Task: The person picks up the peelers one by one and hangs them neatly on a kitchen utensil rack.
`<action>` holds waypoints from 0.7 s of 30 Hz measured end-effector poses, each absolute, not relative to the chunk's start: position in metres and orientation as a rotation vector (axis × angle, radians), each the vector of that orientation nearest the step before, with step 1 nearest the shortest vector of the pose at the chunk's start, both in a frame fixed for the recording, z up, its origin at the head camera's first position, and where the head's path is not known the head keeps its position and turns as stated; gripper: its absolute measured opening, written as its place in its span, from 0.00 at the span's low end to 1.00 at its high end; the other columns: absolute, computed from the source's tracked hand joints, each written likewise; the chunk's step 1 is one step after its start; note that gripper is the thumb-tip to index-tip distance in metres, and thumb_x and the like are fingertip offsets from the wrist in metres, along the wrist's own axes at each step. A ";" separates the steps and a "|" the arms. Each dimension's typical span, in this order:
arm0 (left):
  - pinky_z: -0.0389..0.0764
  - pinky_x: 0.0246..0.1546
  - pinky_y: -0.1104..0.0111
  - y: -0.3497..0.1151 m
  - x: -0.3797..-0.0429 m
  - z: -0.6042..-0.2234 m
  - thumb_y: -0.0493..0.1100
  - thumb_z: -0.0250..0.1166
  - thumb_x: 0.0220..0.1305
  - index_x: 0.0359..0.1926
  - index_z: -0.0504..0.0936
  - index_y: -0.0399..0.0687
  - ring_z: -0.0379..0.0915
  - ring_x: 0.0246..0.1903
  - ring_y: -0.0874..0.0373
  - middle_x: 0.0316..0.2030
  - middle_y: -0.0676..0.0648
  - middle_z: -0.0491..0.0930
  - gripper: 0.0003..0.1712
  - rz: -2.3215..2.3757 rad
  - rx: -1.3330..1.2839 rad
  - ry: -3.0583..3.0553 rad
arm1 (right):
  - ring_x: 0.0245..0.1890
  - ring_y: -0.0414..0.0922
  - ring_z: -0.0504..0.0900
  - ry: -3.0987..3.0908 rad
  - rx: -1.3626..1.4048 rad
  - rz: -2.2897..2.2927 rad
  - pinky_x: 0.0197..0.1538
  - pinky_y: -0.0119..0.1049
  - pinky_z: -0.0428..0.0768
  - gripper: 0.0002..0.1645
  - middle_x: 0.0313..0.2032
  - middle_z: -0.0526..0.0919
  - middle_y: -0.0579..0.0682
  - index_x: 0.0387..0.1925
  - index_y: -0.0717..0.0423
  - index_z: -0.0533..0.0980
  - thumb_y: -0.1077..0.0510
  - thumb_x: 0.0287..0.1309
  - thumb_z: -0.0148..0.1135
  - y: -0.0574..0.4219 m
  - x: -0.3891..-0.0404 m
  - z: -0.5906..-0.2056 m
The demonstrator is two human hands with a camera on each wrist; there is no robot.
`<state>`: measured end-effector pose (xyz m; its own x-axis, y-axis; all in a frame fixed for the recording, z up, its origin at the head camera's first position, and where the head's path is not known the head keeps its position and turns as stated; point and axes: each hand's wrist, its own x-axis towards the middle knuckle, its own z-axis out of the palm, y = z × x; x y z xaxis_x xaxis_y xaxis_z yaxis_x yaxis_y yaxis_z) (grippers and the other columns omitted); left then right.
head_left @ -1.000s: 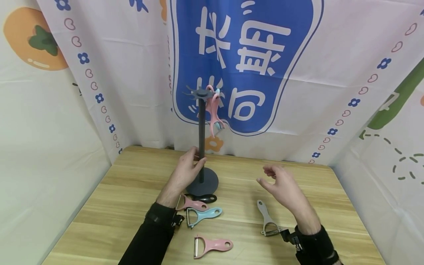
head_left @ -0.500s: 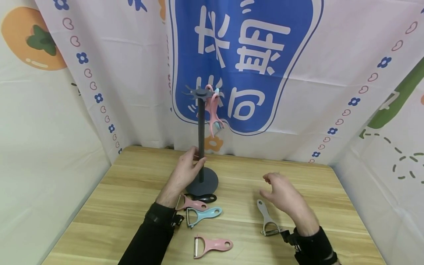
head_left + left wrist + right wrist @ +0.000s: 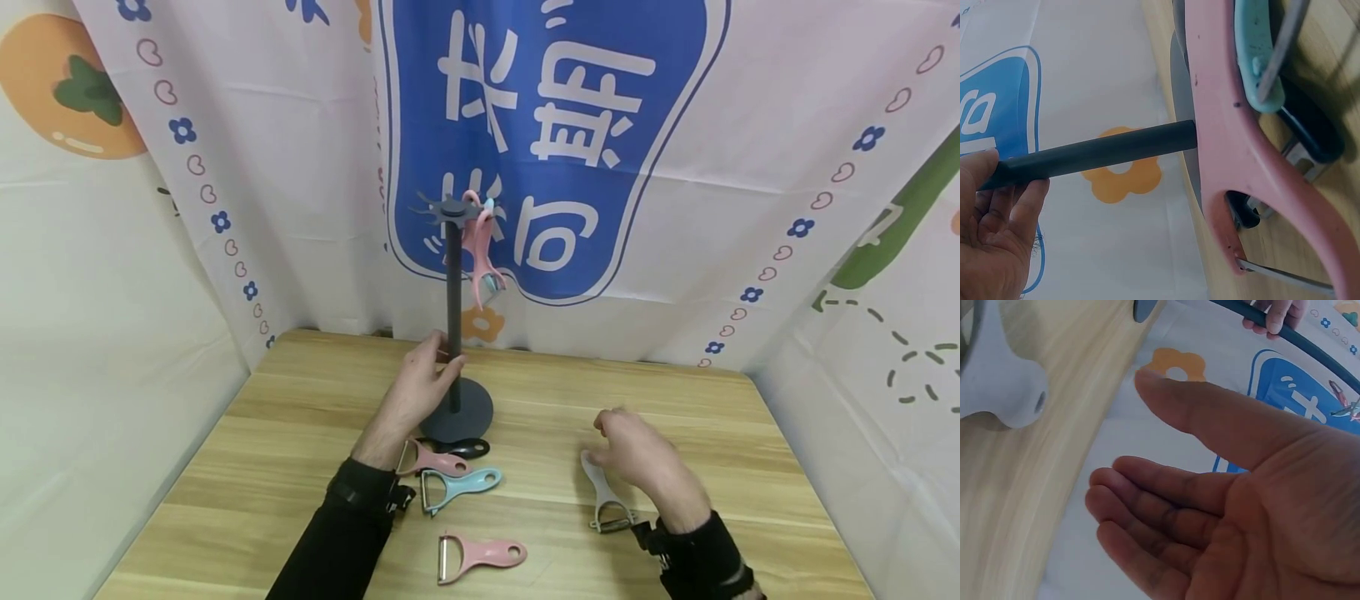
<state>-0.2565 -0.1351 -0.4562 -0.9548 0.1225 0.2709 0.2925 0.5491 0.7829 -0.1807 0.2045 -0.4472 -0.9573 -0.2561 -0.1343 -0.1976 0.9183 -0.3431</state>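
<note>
My left hand (image 3: pixel 420 383) grips the dark pole (image 3: pixel 453 292) of an upright stand, just above its round base (image 3: pixel 476 408). Thumb and fingers wrap the pole (image 3: pixel 1097 150) in the left wrist view. Pink peelers (image 3: pixel 482 250) and a light blue one hang from the stand's hooked top (image 3: pixel 450 210). Over the handle end of a grey peeler (image 3: pixel 602 496) hovers my right hand (image 3: pixel 645 450). The right wrist view shows this hand (image 3: pixel 1260 500) holding nothing, thumb and fingers spread apart, with the grey peeler (image 3: pixel 1007 387) away from the fingertips.
Near my left wrist lie a black peeler (image 3: pixel 471 448), a pink peeler (image 3: pixel 446 462) and a light blue peeler (image 3: pixel 472 482). Another pink peeler (image 3: pixel 491 553) lies closer on the wooden table (image 3: pixel 300 483). A printed curtain (image 3: pixel 322 208) hangs behind the table.
My right hand has come down and nearer to me, to the grey peeler's handle end. The left hand keeps its grip on the pole.
</note>
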 end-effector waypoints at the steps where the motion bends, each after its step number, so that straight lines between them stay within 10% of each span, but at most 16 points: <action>1: 0.89 0.48 0.60 -0.135 -0.257 -0.456 0.49 0.62 0.76 0.50 0.74 0.49 0.81 0.49 0.54 0.46 0.48 0.80 0.12 -1.365 -0.352 -2.600 | 0.47 0.53 0.83 2.886 -0.328 -0.490 0.50 0.50 0.87 0.29 0.50 0.84 0.61 0.55 0.67 0.79 0.52 0.58 0.75 0.204 -0.181 -0.448; 21: 0.88 0.49 0.60 -0.135 -0.255 -0.454 0.50 0.62 0.76 0.52 0.74 0.49 0.80 0.51 0.54 0.47 0.48 0.80 0.13 -1.337 -0.337 -2.622 | 0.26 0.45 0.76 2.754 -0.247 -0.485 0.26 0.36 0.80 0.12 0.27 0.77 0.49 0.31 0.58 0.79 0.63 0.49 0.77 0.199 -0.175 -0.463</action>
<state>-0.2555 -0.1345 -0.4541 -0.9583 0.1195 0.2595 0.2802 0.5700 0.7724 -0.1751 0.1990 -0.4631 -0.9296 -0.2243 -0.2926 -0.1108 0.9270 -0.3584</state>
